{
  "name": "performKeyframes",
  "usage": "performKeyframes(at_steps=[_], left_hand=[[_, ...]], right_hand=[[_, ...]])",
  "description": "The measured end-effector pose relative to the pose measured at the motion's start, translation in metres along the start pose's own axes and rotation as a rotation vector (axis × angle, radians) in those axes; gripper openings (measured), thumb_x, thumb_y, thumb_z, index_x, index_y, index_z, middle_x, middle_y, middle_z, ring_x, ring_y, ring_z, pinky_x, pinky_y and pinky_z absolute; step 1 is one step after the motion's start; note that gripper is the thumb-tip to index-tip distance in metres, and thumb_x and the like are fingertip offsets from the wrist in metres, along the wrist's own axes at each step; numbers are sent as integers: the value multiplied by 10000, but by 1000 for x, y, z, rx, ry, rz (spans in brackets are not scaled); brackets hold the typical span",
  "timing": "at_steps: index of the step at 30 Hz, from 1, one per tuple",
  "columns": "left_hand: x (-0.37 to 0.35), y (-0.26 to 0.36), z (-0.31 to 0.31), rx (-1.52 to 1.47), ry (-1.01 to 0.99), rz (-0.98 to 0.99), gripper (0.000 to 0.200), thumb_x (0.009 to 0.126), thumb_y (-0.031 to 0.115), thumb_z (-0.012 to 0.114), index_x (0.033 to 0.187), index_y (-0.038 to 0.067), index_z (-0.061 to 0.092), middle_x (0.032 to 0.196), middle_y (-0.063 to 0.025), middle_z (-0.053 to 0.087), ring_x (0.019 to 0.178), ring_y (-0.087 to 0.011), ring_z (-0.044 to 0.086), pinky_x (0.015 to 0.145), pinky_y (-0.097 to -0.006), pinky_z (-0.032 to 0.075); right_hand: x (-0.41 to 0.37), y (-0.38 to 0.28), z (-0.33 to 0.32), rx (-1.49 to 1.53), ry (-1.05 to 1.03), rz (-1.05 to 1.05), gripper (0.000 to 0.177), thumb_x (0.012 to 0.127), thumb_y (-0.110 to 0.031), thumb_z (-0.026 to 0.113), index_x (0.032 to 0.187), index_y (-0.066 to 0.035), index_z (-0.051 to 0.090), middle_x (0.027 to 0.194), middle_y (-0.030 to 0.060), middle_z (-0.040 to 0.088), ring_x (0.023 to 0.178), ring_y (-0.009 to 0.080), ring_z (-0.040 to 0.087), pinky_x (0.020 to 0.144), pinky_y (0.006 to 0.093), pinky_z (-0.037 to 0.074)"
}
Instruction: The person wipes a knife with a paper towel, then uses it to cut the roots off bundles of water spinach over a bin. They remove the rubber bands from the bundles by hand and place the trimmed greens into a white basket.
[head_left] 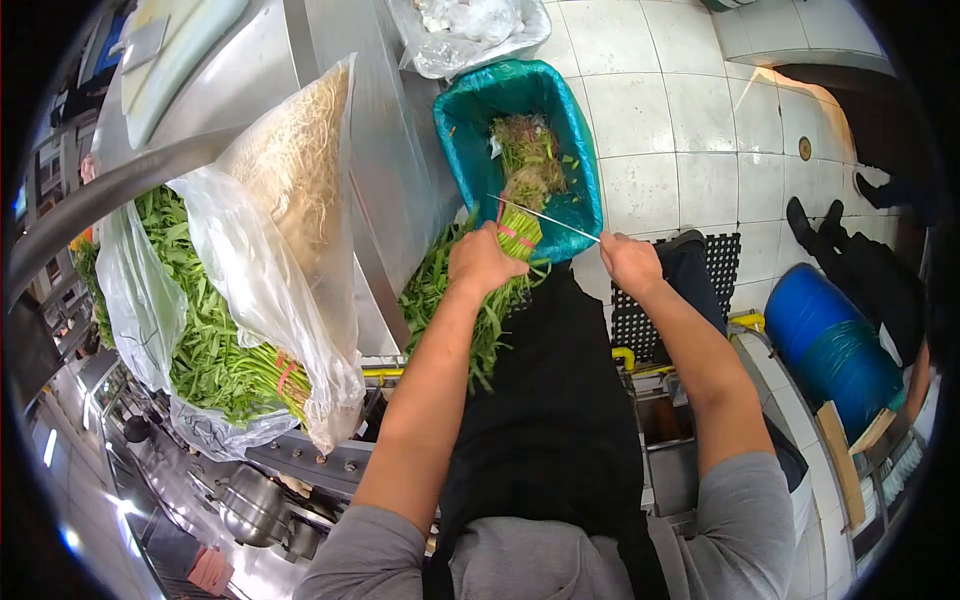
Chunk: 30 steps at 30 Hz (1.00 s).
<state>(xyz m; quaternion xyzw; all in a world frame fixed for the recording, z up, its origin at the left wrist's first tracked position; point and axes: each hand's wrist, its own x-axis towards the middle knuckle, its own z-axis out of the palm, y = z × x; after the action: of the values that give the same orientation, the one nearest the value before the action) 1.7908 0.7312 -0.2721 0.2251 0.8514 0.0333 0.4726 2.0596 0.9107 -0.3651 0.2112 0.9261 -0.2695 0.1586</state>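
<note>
My left hand grips a bunch of leafy greens, its stems bound with pink bands. The cut stem ends point over a bin lined with a green plastic bag, and the leaves hang down toward my black apron. My right hand is closed around the handle of a knife, which it mostly hides. The thin blade lies across the stem end of the bunch, above the bin. Root ends and stem scraps are piled inside the bin.
At left, a clear plastic bag of banded greens and pale roots rests by a steel counter. Another lined container stands beyond the bin. A blue barrel and another person's dark shoes are at right on the tiled floor.
</note>
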Motion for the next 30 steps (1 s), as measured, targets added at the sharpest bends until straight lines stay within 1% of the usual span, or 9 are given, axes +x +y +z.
performKeyframes(at_steps=[5,7,9,12,15,16,23,25,30], left_hand=[[22,-42,33,-166,-83,42,704,735,293,916,1369,53,726,1209,-202,827,1163,-361,796,1014,-468,615],[32,-64,40,-877,-431,208,760,772,291,866,1477,60,701,1302,-166,798,1224,-308,763,1048,-462,597],[23,-74,42,-1019,-527,167,765,839,256,792,1568,69,648,1367,-123,753,1251,-270,728,1090,-453,589],[9,-84,55,-1807,-742,-62,663,929,197,684,1567,33,610,1375,-125,745,1211,-260,745,1097,-445,616],[18,-79,72,-1809,-598,185,694,953,294,720,1569,1,593,1379,-132,747,1165,-250,767,1043,-431,646],[22,-77,77,-1790,-496,71,796,913,351,833,1561,-27,570,1360,-172,738,1100,-269,795,969,-435,702],[23,-84,70,-2063,-688,350,855,892,369,822,1594,-35,549,1367,-177,749,1173,-304,782,998,-471,688],[18,-94,73,-2109,-702,207,949,875,417,907,1610,-15,491,1386,-179,720,1116,-330,804,952,-508,710],[-12,-76,39,-1982,-689,-96,514,1059,198,643,1520,-28,617,1284,-172,779,1138,-304,800,971,-473,697]], right_hand=[[-12,-14,-14,93,28,32,171,1124,-248,607,1141,-84,651,969,194,773,860,449,762,762,570,609],[-2,-30,-21,130,24,69,174,1126,-252,615,1132,-82,648,984,189,774,881,447,760,769,570,606],[12,-46,-23,258,111,91,180,1128,-256,615,1118,-79,644,1001,182,775,897,448,755,771,568,602],[33,-74,-30,364,176,64,183,1130,-246,625,1174,-75,675,1003,170,768,890,440,750,759,550,599],[48,-89,-27,442,245,8,204,1129,-235,635,1241,-76,699,997,164,765,880,436,748,751,537,598],[50,-91,-24,426,244,1,190,1127,-243,630,1216,-87,695,1020,162,773,884,431,752,754,540,602],[-4,8,29,188,-65,101,205,1120,-286,606,1154,-89,651,1019,196,777,925,462,750,785,587,599],[-29,16,35,198,-21,198,211,1115,-283,610,1144,-76,642,978,212,770,916,477,743,788,608,587],[-26,-19,-3,282,31,352,218,1136,-281,597,1116,-71,648,910,245,746,871,514,725,781,627,563]])
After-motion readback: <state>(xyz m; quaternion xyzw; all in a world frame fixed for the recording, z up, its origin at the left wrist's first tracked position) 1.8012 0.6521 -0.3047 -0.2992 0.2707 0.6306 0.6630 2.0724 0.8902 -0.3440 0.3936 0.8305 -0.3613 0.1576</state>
